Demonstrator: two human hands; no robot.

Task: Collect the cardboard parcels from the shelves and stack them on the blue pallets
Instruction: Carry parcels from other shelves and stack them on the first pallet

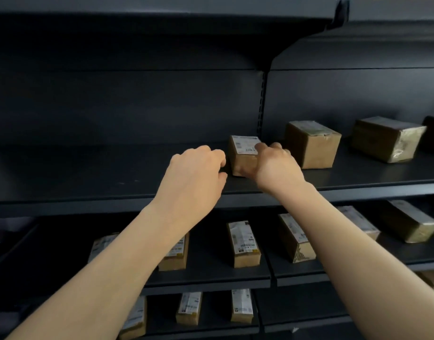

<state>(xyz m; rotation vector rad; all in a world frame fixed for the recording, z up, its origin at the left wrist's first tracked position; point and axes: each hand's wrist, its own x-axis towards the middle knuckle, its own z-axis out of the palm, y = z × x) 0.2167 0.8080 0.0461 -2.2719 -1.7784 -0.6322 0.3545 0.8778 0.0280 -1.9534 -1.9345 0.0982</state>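
Two bare forearms up from the lower corners, reaching to the middle shelf of a dark metal rack. Right hand wrapped on the right side of a small labelled parcel, thumb on the front face, fingers over the top edge near the white label; closed on the box, by the look of it. Left hand just beside the parcel's left face, fingers curled, loosely open, holding nothing; contact with the cardboard hard to tell.

For a clean lift, probably best: left palm flat against the free side, even squeeze from both sides, straight pull toward the shelf lip, no tilt. Box small and likely light, so one hand may do, but two keep it square. Care for the larger taped carton just beside on the right, close enough to be nudged by the right knuckles. Another taped box further right, well apart.

Shelf surface matt, smooth, bare to the left of the parcel. Lower shelves with more small labelled parcels, some upright, some angled. Upper shelf overhead, dim lighting throughout. No blue pallets in view, so the stacking place presumably behind or aside.
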